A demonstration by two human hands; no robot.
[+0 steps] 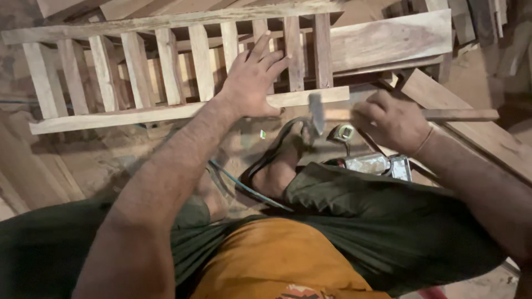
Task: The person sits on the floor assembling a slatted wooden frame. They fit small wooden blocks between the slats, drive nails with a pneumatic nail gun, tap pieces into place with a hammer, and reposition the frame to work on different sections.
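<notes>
Head view, looking straight down, and on the left it's the wooden slatted frame [166,72] lying flat across the floor [88,160], pale upright slats caught between two long rails. The left hand [252,80] is planted on the frame's near rail and slats, palm down, fingers [277,61] spread wide and flat on the wood, pinching nothing.

Moving right: below that hand, a small green scrap [262,134] lies on the dusty floor, too small to tell what it is. A foot in a dark sandal [277,160] sits just under the rail, and thin teal-and-dark cords [244,185] trail past it.

Centre now, the hammer [317,113], blurred, its metal head hanging just below the near rail, its wooden handle running off to the right. The right hand [390,122] is wrapped round that handle, fingers curled tight about it.

Between the hammer head and that hand there's a tape measure [344,133], a round yellow-trimmed case on the floor. Just beneath, a shiny metal tin [377,164] is partly hidden by the dark green trouser knee [388,221]. Far right, loose planks [471,133] are stacked at angles, with a broad board [388,39] behind the frame.
</notes>
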